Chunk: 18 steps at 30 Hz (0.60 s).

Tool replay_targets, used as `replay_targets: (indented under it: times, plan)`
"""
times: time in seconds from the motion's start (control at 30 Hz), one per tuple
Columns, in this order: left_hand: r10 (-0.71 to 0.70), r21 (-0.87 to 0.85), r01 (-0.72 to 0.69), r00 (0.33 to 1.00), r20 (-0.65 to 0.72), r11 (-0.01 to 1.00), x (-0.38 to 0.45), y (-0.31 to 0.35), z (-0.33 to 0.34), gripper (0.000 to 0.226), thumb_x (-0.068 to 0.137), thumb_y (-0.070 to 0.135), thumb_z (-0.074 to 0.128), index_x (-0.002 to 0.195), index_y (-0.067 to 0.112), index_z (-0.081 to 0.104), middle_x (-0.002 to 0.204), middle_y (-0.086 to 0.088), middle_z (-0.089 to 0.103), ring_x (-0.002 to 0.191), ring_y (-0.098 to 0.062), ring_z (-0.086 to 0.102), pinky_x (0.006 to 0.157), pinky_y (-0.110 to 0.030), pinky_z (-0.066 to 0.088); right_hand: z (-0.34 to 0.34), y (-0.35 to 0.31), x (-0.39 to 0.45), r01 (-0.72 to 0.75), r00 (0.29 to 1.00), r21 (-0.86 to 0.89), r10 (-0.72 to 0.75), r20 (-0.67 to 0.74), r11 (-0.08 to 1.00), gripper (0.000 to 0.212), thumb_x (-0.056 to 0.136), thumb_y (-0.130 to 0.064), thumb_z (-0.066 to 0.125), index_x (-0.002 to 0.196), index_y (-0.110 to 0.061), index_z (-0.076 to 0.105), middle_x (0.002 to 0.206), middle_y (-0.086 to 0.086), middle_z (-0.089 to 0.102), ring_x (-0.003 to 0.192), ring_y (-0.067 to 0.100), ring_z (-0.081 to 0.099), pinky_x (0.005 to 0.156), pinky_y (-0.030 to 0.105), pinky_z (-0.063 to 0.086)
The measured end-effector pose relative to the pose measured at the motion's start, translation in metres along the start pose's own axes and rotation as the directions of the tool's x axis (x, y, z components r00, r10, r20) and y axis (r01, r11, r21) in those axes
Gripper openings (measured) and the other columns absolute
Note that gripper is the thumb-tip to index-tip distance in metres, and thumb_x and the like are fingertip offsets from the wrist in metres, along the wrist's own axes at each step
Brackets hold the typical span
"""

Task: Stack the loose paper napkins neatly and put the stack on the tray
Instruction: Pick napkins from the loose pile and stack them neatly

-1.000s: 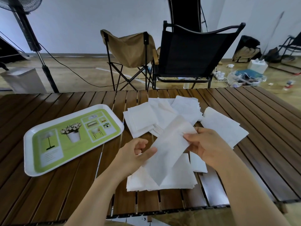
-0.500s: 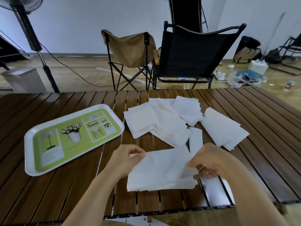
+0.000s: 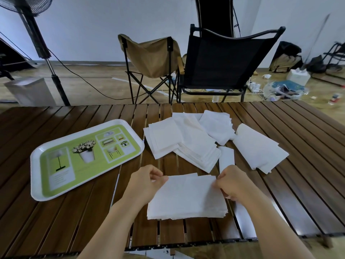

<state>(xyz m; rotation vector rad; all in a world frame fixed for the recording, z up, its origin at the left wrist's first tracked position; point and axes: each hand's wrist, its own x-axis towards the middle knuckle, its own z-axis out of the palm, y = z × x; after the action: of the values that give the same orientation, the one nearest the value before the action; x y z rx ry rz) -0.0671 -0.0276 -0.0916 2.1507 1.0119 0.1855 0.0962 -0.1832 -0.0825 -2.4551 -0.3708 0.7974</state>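
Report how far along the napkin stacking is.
Done: a near stack of napkins sits on the table. In hand: the left hand and right hand pinch the top napkin's far corners, laying it on that stack. Left: several loose napkin piles farther back to gather, and the tray holds no napkins yet.

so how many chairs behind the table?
3 in view: a tan folding chair centre, a black chair right of it, and part of a black chair frame at the far right edge. More could sit outside the frame.
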Motion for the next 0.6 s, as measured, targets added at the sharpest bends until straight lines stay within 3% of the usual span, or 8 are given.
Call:
replay_targets:
  times: [0.1, 0.17, 0.23, 0.4, 0.6]
  plan:
    - [-0.105, 0.035, 0.106, 0.994, -0.026, 0.994, -0.003, 0.0, -0.003, 0.036, 0.089, 0.041, 0.06, 0.114, 0.016, 0.056, 0.11, 0.002, 0.06, 0.092, -0.007, 0.052, 0.077, -0.021, 0.042, 0.002, 0.001, 0.004, 0.0, 1.0, 0.01, 0.001, -0.025, 1.0, 0.017, 0.086, -0.013, 0.062, 0.096, 0.001, 0.06, 0.079, 0.015, 0.06, 0.055, 0.022, 0.054, 0.042, 0.022, 0.037]
    - [-0.166, 0.02, 0.166, 0.986, 0.004, 0.986, -0.005, 0.001, -0.005, 0.028, 0.091, 0.039, 0.058, 0.107, 0.015, 0.056, 0.096, 0.001, 0.061, 0.079, -0.008, 0.052, 0.073, -0.022, 0.043, 0.002, 0.001, 0.004, -0.013, 1.0, 0.008, 0.013, -0.012, 1.0, 0.014, 0.087, -0.013, 0.062, 0.088, 0.0, 0.056, 0.077, 0.015, 0.061, 0.055, 0.022, 0.057, 0.044, 0.022, 0.04]
    - [-0.204, 0.019, 0.203, 0.979, 0.018, 0.979, -0.007, 0.002, -0.006, 0.02, 0.091, 0.034, 0.06, 0.095, 0.015, 0.056, 0.079, 0.003, 0.055, 0.067, -0.006, 0.051, 0.07, -0.023, 0.046, 0.003, 0.001, 0.003, -0.043, 0.999, -0.014, 0.043, 0.023, 0.999, 0.014, 0.087, -0.012, 0.062, 0.093, 0.0, 0.056, 0.078, 0.015, 0.061, 0.055, 0.021, 0.055, 0.044, 0.021, 0.038]
    - [-0.3, -0.062, 0.299, 0.954, -0.003, 0.952, -0.007, 0.005, -0.006, 0.021, 0.086, 0.022, 0.068, 0.101, 0.009, 0.062, 0.083, -0.001, 0.056, 0.089, -0.022, 0.065, 0.088, -0.035, 0.055, 0.002, 0.002, 0.007, -0.005, 0.997, 0.033, 0.007, -0.071, 0.999, 0.015, 0.085, -0.006, 0.058, 0.098, 0.002, 0.06, 0.078, 0.015, 0.056, 0.054, 0.021, 0.048, 0.045, 0.023, 0.038]
    - [-0.317, -0.091, 0.315, 0.948, -0.005, 0.945, -0.007, 0.002, -0.008, 0.011, 0.086, 0.019, 0.068, 0.085, 0.015, 0.057, 0.096, -0.008, 0.064, 0.089, -0.022, 0.065, 0.087, -0.039, 0.056, 0.0, -0.006, -0.004, 0.175, 0.976, 0.075, -0.163, -0.147, 0.982, 0.007, 0.086, -0.006, 0.061, 0.08, -0.003, 0.06, 0.066, 0.006, 0.055, 0.053, 0.013, 0.046, 0.047, 0.021, 0.037]
